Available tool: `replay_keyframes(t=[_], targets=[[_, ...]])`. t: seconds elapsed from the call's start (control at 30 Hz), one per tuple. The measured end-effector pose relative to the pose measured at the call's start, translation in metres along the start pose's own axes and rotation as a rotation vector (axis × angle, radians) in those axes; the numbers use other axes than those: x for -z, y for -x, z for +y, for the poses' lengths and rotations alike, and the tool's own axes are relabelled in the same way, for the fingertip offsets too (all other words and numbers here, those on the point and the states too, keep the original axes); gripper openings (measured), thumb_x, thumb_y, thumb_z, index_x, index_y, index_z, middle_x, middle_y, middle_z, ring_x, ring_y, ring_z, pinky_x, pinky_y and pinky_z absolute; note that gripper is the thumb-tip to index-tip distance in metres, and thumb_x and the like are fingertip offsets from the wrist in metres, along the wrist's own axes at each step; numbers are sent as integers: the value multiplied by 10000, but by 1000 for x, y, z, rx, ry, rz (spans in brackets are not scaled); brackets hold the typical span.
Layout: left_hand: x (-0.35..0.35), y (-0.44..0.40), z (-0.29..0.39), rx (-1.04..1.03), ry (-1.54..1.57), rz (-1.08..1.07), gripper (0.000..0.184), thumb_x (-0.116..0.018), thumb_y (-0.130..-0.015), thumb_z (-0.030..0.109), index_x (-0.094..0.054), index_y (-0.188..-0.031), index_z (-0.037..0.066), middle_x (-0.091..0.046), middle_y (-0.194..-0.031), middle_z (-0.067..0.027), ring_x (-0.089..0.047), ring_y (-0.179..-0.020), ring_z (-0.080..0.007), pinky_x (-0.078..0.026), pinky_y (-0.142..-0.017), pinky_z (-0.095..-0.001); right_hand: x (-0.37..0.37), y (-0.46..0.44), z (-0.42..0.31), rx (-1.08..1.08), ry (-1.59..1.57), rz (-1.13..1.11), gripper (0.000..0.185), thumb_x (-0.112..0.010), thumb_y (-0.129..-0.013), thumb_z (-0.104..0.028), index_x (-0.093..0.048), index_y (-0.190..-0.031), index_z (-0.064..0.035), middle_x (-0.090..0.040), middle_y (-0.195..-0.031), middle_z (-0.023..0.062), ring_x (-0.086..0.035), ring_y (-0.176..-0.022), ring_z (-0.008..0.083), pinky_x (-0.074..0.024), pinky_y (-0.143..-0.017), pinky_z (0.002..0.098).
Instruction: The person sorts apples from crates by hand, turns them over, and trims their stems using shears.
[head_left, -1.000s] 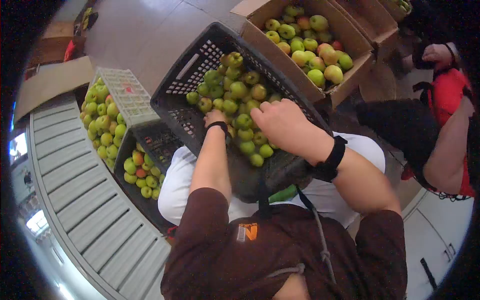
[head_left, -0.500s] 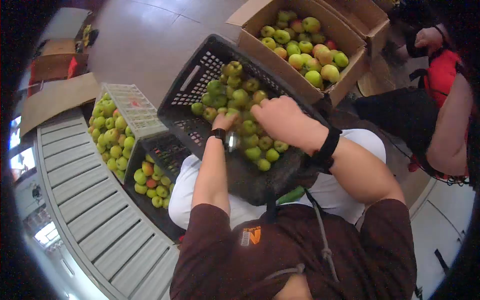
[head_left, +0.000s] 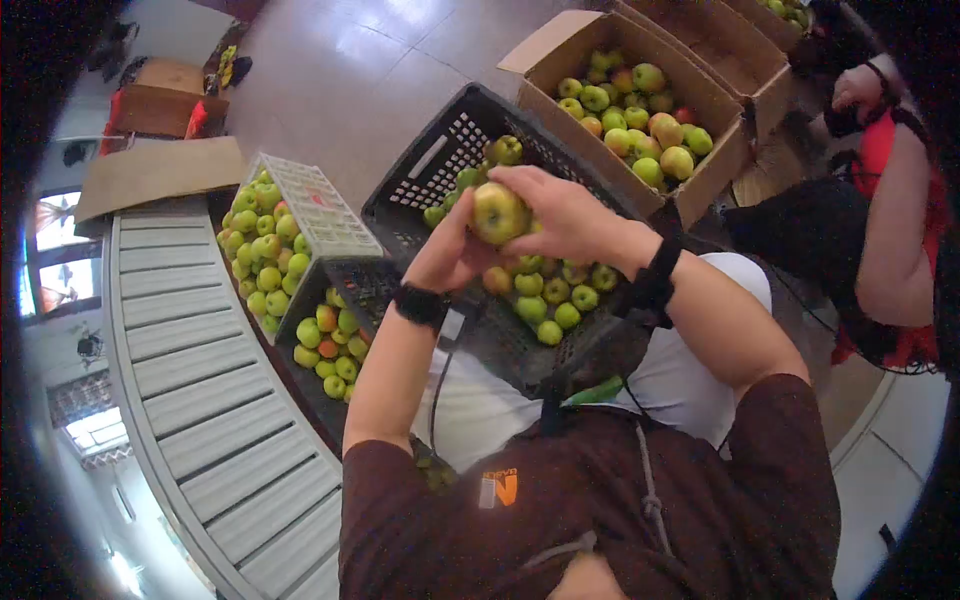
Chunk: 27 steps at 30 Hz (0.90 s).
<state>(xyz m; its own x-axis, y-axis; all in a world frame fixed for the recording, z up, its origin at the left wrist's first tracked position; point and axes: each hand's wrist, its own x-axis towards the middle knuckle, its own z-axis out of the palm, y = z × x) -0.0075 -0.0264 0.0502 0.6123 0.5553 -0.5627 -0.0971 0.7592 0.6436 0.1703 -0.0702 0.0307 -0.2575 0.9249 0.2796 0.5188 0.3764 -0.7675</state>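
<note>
A yellow-green apple point(head_left: 498, 214) is held up between my two hands, above the black plastic crate point(head_left: 412, 182) on my lap. My left hand point(head_left: 448, 250) closes on its left side, and my right hand point(head_left: 570, 215) grips it from the top and right with curled fingers. Below them, several green apples point(head_left: 556, 291) lie in the tilted crate. My hands and forearms hide part of the fruit and the crate's left wall.
A cardboard box point(head_left: 705, 188) of apples stands beyond the crate at right. To the left, a white crate point(head_left: 318, 205) and a second black crate point(head_left: 318, 275) hold apples beside a slatted grey surface point(head_left: 215, 390). Another person's arm point(head_left: 898, 240) is at far right.
Both hands have risen out of the crate and come together around one apple. The view has shifted, so the crates and box appear farther right.
</note>
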Motion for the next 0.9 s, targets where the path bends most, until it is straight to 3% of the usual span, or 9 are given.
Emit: replay_keyframes(t=[0.17, 0.3, 0.33, 0.43, 0.57, 0.63, 0.67, 0.77, 0.9], targets=[[29, -5, -14, -111, -241, -25, 393, -473, -902, 305, -431, -1198, 50, -563, -1047, -69, -593, -887, -176, -535, -660, -310, -8, -5, -2, -78, -50, -47, 743, -738, -645, -258, -382, -1254, -24, -489, -1164, 214, -517, -1041, 349, -428, -886, 380], [13, -17, -17, -120, -37, 139, 336, -488, -886, 258, -475, -1147, 47, -576, -1005, -49, -606, -826, -154, -535, -642, -287, -13, -4, -1, -103, -30, -1, 773, -752, -631, -251, -359, -1260, -36, -472, -1173, 206, -514, -1032, 367, -433, -878, 394], [16, -24, -18, -133, -38, 128, 310, -487, -881, 258, -504, -1112, 52, -582, -989, -46, -609, -817, -149, -538, -625, -290, -12, -6, -2, -90, -23, 31, 768, -751, -631, -258, -360, -1257, -44, -465, -1177, 203, -517, -1021, 376, -442, -866, 403], [18, -30, -16, -146, -114, 71, 320, -438, -908, 283, -499, -1140, 71, -592, -1030, -67, -612, -892, -193, -528, -737, -336, -10, -9, -3, -82, 10, 94, 752, -754, -619, -253, -379, -1240, -55, -470, -1168, 203, -519, -1012, 384, -449, -859, 408], [8, -25, -13, -107, -203, 22, 372, -400, -925, 365, -504, -1117, 64, -613, -960, -61, -617, -821, -179, -518, -666, -312, -2, -12, -1, -139, 35, 77, 718, -761, -602, -250, -422, -1200, -43, -513, -1117, 202, -529, -1009, 365, -446, -861, 387], [14, -21, -9, -79, -279, -76, 411, -383, -927, 412, -506, -1104, 63, -623, -913, -58, -615, -782, -168, -504, -613, -293, 11, -16, -2, -224, -3, 106, 708, -763, -596, -260, -436, -1179, -25, -537, -1076, 197, -541, -997, 348, -449, -851, 372], [9, -19, -8, -99, -185, -9, 449, -370, -923, 451, -516, -1068, 51, -623, -837, -61, -604, -729, -157, -472, -578, -273, 18, -17, 0, -270, -19, 112, 704, -764, -594, -266, -443, -1169, -16, -550, -1056, 194, -548, -991, 339, -451, -846, 365], [13, -10, 11, -199, 40, 81, 355, -427, -921, 368, -533, -990, 36, -597, -811, -61, -587, -689, -169, -469, -640, -294, 48, -17, 32, -490, 14, 240, 697, -748, -646, -287, -417, -1180, 15, -561, -1017, 134, -586, -874, 196, -488, -726, 290], [28, -7, 20, -323, 209, 178, 257, -479, -906, 289, -536, -959, 43, -590, -827, -61, -591, -700, -166, -476, -620, -284, 98, -20, 91, -832, -114, 215, 671, -720, -692, -316, -399, -1146, 60, -561, -1005, 120, -589, -816, 189, -499, -614, 281]])
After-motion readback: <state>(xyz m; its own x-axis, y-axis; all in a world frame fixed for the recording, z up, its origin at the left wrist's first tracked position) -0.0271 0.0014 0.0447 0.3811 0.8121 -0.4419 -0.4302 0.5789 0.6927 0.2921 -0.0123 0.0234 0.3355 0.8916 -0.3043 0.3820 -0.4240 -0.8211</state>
